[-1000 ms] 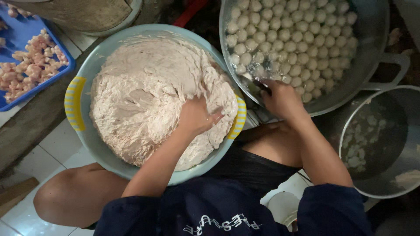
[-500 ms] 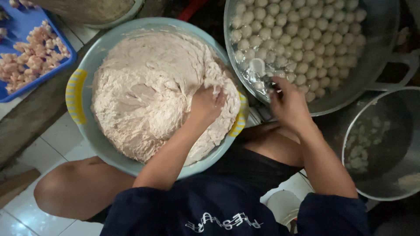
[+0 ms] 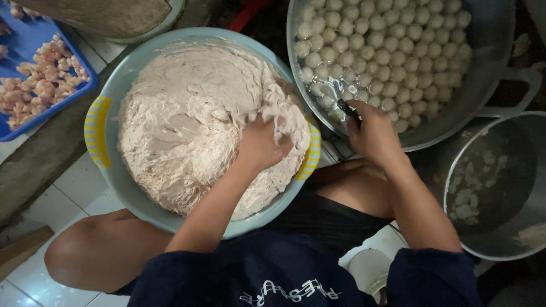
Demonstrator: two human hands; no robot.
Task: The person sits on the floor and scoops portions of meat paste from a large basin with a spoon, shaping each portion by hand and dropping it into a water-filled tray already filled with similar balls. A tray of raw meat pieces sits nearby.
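Paste [image 3: 187,125] filled pale-blue basin [image 3: 122,187] on lap | left hand [image 3: 259,145] had dug deeper, fingers curled, squeezing paste | right hand [image 3: 369,131] pinched dark spoon handle [image 3: 347,108], had shifted onto metal pan [image 3: 489,85] rim beside meatballs [image 3: 387,51] in water.

The person wears a dark navy top [image 3: 296,273] with pale lettering, sleeves pushed up, forearms and knees bare.
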